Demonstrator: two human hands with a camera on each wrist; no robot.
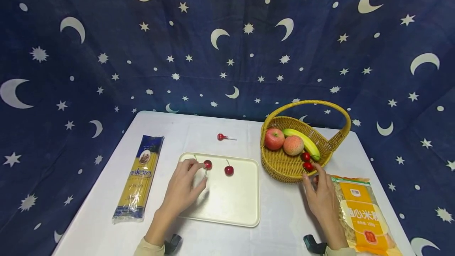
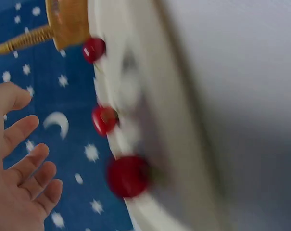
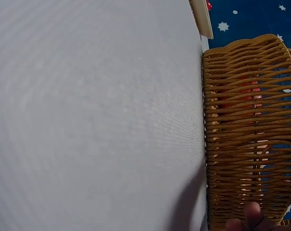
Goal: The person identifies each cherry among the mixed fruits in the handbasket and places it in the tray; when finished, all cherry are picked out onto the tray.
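In the head view, the left hand (image 1: 183,187) is above the left part of the cream tray (image 1: 232,202), its thumb and index finger parted. One cherry (image 1: 207,164) sits right at the tip of that index finger, a second cherry (image 1: 229,170) lies farther right on the tray, well apart from the hand, and a thin green stem (image 1: 195,157) shows just behind the knuckles. The right hand (image 1: 321,198) is at the near rim of the wicker basket (image 1: 284,175), its fingertips close to two red cherries (image 1: 307,161) inside; beyond these lie a banana (image 1: 307,142), a peach (image 1: 293,145) and an apple (image 1: 274,139). Whether the right fingers hold anything cannot be told. A bag of noodles (image 1: 366,212) lies just beside the right hand. In the left wrist view, the left hand's fingers are loosely bent and spread with nothing between them. Three cherries rest in a row on the tray, apart from the fingers in this view, the nearest cherry (image 2: 128,176) large and blurred. In the right wrist view, only a couple of fingertips (image 3: 253,211) show, at the basket's lower edge in the frame, and their grip cannot be made out.
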